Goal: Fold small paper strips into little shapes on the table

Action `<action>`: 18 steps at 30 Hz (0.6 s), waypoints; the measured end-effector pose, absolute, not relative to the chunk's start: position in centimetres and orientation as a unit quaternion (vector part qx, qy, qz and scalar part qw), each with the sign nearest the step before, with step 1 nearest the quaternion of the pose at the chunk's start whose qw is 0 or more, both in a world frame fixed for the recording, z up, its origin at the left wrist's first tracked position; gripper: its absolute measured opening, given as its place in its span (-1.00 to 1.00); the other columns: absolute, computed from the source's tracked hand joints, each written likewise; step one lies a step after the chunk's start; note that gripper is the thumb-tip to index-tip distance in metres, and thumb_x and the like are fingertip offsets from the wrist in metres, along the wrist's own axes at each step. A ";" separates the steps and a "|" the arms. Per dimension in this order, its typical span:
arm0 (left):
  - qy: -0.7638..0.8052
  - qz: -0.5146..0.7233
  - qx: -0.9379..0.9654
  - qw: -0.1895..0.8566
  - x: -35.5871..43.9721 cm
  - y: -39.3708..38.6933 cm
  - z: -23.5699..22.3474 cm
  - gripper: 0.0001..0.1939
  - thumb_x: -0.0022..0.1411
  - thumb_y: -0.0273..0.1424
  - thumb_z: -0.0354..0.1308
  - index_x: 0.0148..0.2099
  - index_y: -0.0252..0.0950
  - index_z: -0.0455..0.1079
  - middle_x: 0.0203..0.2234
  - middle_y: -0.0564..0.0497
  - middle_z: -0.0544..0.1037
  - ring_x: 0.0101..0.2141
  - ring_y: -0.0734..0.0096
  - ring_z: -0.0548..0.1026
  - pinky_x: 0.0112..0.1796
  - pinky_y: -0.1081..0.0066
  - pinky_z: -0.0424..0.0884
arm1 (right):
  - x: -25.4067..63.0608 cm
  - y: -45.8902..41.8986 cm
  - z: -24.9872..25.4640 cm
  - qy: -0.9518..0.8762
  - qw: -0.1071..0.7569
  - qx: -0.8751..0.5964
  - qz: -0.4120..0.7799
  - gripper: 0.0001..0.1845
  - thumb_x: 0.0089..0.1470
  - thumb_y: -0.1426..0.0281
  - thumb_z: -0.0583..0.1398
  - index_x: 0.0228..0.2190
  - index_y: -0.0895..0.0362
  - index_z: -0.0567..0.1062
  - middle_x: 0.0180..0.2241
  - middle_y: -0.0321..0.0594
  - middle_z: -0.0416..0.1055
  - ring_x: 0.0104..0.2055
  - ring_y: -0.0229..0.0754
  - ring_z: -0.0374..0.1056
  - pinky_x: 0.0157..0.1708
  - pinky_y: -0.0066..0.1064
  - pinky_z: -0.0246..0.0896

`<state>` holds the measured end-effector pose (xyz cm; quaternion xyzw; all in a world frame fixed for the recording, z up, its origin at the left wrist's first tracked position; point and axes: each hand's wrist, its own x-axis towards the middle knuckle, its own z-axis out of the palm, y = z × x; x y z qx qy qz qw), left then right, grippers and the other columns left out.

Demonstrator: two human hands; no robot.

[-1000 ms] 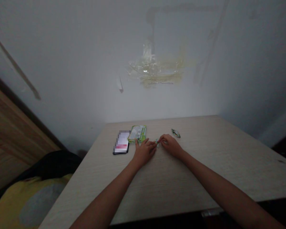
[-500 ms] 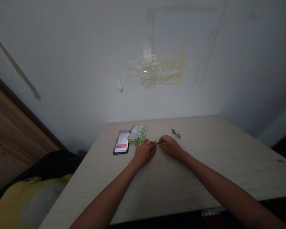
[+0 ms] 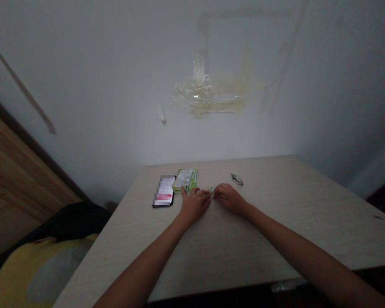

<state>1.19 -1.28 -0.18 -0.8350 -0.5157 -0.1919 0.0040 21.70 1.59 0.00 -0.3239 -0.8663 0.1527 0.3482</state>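
My left hand (image 3: pixel 195 204) rests on the table with its thumb stretched out and its fingers apart. Its thumb lies at the near edge of a green-and-white packet (image 3: pixel 186 179), and its fingertips reach a small green-and-white wrapper piece (image 3: pixel 211 190). From the other side, my right hand (image 3: pixel 229 197) has its fingers curled and pinched at that same small piece, which is mostly hidden between the hands. Farther back on the right lies another small green wrapper (image 3: pixel 236 179), touched by neither hand.
A phone (image 3: pixel 163 192) with a lit screen lies left of the packet, partly under its edge. The pale wooden table (image 3: pixel 269 222) meets a wall (image 3: pixel 115 85) bearing peeling clear tape (image 3: pixel 211 94). Off the table's left side is a yellow-and-grey soft item (image 3: pixel 41 269).
My right hand has shifted slightly down, its fingers curled a little more around the small piece. The left hand, packet and phone stay in place.
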 end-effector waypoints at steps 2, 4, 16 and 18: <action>-0.517 -0.187 -0.835 0.003 1.2 -1.3 -0.1 -0.68 0.34 -0.23 0.00 0.10 0.14 0.38 0.05 0.09 0.51 0.13 0.08 0.29 0.12 -0.48 -0.41 | 21.7 1.5 0.1 -0.867 0.347 -0.321 0.159 -0.81 0.07 0.59 0.11 -0.38 0.12 0.48 -0.32 -0.20 0.47 -0.17 -0.15 0.35 -0.05 -0.29 0.17; -0.521 -0.183 -0.833 -0.002 1.2 -1.2 -0.1 -0.68 0.34 -0.22 0.00 0.10 0.13 0.37 0.05 0.08 0.51 0.12 0.08 0.29 0.13 -0.47 -0.40 | 21.7 1.5 0.1 -0.865 0.348 -0.323 0.165 -0.81 0.07 0.59 0.11 -0.39 0.11 0.48 -0.32 -0.21 0.47 -0.17 -0.15 0.35 -0.04 -0.28 0.17; -0.524 -0.192 -0.830 -0.016 1.1 -1.1 -0.5 -0.66 0.35 -0.21 -0.02 0.12 0.13 0.35 0.08 0.08 0.50 0.17 0.07 0.26 0.13 -0.48 -0.40 | 22.6 3.2 -1.5 -0.794 0.418 -0.372 0.240 -0.74 0.13 0.52 0.06 -0.18 0.10 0.47 -0.23 -0.18 0.51 -0.10 -0.15 0.41 0.02 -0.22 0.24; -0.517 -0.195 -0.833 -0.025 1.0 -1.1 -0.5 -0.66 0.36 -0.20 -0.04 0.13 0.12 0.35 0.09 0.09 0.49 0.17 0.08 0.28 0.12 -0.48 -0.42 | 22.8 3.7 -2.1 -0.793 0.417 -0.399 0.192 -0.67 0.08 0.53 0.08 -0.11 0.12 0.46 -0.10 -0.11 0.47 0.02 -0.13 0.34 0.10 -0.17 0.18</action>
